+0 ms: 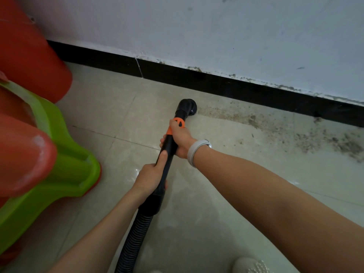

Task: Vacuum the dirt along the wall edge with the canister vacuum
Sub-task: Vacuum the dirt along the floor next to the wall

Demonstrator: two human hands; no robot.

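Note:
A black vacuum wand (167, 154) with orange fittings runs from the ribbed black hose (136, 239) up to a round brush nozzle (188, 107) set on the floor tiles close to the black skirting (216, 81). My right hand (180, 138) grips the wand just below the orange collar. My left hand (150, 176) grips it lower, near the hose joint, thumb along the tube. Dark dirt (295, 131) lies scattered along the wall edge to the right of the nozzle. The canister itself is out of view.
A red and green plastic play structure (39, 134) fills the left side, reaching the wall. The white wall (216, 32) is stained above the skirting. A light shoe (250, 265) shows at the bottom edge. A pale band sits on my right wrist.

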